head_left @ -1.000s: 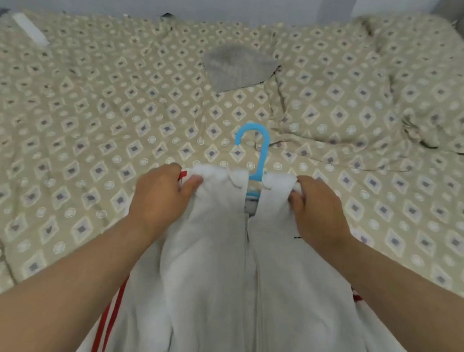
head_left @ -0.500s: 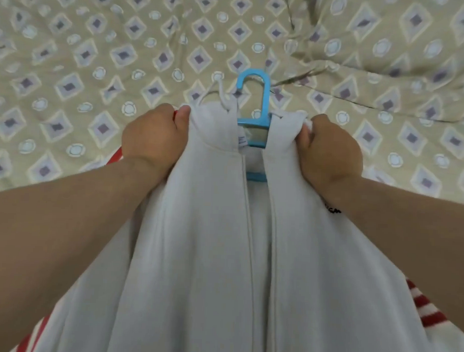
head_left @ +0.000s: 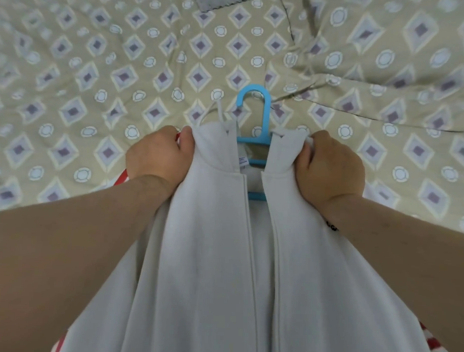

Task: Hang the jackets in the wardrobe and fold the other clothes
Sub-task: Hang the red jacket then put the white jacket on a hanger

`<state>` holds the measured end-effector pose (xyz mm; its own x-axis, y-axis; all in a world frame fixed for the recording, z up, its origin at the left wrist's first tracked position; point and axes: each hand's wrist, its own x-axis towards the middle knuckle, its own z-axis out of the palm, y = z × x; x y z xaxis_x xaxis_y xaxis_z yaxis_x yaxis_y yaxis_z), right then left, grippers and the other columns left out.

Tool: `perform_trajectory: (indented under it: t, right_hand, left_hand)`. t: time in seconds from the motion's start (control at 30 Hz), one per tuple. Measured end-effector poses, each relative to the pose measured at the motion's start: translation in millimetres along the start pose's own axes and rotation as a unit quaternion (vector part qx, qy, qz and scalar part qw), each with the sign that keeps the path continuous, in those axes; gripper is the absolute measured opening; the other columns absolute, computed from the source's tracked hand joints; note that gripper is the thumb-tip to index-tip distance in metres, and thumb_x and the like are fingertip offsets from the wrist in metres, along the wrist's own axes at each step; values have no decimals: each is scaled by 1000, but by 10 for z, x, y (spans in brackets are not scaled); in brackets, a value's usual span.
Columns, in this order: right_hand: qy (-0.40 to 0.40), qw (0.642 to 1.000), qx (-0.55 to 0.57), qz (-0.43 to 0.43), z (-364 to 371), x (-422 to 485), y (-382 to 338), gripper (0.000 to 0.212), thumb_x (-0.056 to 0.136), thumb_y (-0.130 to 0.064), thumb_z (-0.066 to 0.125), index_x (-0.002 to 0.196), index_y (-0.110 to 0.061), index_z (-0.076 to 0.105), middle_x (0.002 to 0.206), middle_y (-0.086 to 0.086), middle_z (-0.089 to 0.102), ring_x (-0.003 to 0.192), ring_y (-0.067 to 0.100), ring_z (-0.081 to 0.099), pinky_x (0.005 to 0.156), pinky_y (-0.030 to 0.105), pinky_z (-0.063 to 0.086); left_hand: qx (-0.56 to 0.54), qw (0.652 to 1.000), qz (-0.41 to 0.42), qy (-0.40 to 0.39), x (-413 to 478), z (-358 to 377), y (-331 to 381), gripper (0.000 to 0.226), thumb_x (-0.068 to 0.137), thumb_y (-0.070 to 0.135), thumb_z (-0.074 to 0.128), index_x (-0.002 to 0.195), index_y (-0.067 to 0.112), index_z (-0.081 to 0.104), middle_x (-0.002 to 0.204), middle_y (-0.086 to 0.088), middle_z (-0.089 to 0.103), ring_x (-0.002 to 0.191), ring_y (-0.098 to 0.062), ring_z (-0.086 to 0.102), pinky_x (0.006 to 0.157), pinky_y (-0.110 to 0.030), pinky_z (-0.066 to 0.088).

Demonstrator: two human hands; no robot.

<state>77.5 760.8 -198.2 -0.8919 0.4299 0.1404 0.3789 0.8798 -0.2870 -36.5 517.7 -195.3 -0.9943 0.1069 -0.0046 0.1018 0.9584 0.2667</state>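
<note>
Fingers of the left hand [head_left: 158, 157] and right hand [head_left: 331, 168] grip the collar sides of the white jacket [head_left: 209, 254], pulled wider apart than 1 second ago, baring the blue hanger [head_left: 254, 103] inside. Held over the near edge of the bed [head_left: 71, 65], it looks nearly wardrobe-ready.

Both bare forearms come in from the lower corners and angle toward the middle. The left hand [head_left: 158, 154] is curled into a fist on one shoulder of the jacket [head_left: 209, 254], thumb on top of the fabric. The right hand [head_left: 331, 168] is fisted the same way on the other shoulder. The hands are about level, backs facing up, well apart.
</note>
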Motion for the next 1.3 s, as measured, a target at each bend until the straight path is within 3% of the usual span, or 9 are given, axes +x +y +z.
perform_trajectory:
  t: [0.2,0.37,0.53,0.63,0.7,0.77,1.0,1.1,1.3]
  right_hand:
    - [35,999,37,15,-39,-53,13,34,100,-38,40,97,-7,52,82,9,55,74,30,51,66,38,38]
    - [14,999,19,-26,-183,-348,44,50,97,-39,36,131,-5,48,123,16,54,112,34,50,99,44,35]
    - [-17,998,65,-21,-429,-1363,31,58,96,-36,34,144,-5,41,149,16,43,141,31,35,122,44,18]
    - [-44,996,69,-18,-509,-2200,48,58,96,-36,34,144,-6,43,151,15,42,143,27,31,123,37,12]
    - [-29,997,67,-14,-599,-2674,83,56,92,-34,41,140,-6,48,148,15,46,140,26,34,123,36,11]
    - [-5,997,73,-15,-644,-3124,114,57,87,-31,48,135,-3,53,144,19,50,136,30,41,120,40,18]
    - [-52,994,17,-98,-582,-4375,66,57,89,-33,44,138,-7,52,146,19,48,140,31,39,112,51,31]
    - [-89,993,1,-81,-604,-4367,40,67,80,-31,48,142,-6,48,150,17,43,140,33,38,114,52,27]
    - [-110,992,-20,-57,-589,-4382,13,68,80,-31,45,144,-8,43,151,16,42,142,31,34,116,48,23]
  left_hand:
    - [13,1000,10,14,-23,-28,7,48,99,49,26,75,14,50,69,-4,49,75,-31,49,70,-36,35]
    - [-8,999,19,-41,-15,-126,-47,52,98,55,27,88,12,54,87,-9,55,84,-31,49,76,-38,37]
    - [-308,929,-10,-203,-236,-401,-176,32,98,45,45,77,21,50,66,3,50,60,-20,44,51,-22,39]
    - [-203,967,45,-148,-575,-570,-306,41,87,51,47,105,17,60,97,-2,63,87,-27,59,77,-34,47]
    - [-160,980,109,-41,-1094,-632,-400,59,88,45,46,135,11,50,137,-12,52,129,-32,45,109,-39,33]
    - [-166,969,185,8,-1875,-714,-424,66,94,43,43,148,6,36,157,-15,29,147,-30,23,121,-40,16]
    - [-79,946,301,-92,-4374,-361,-971,67,96,53,32,140,3,40,157,-13,29,149,-24,21,118,-40,20]
    - [-21,951,268,-152,-4665,-209,-1105,75,94,54,31,139,-4,47,157,-15,29,141,-31,33,117,-44,23]
    - [-13,969,219,-113,-4745,-199,-943,65,84,31,42,136,-6,50,149,-20,39,141,-30,33,118,-45,19]
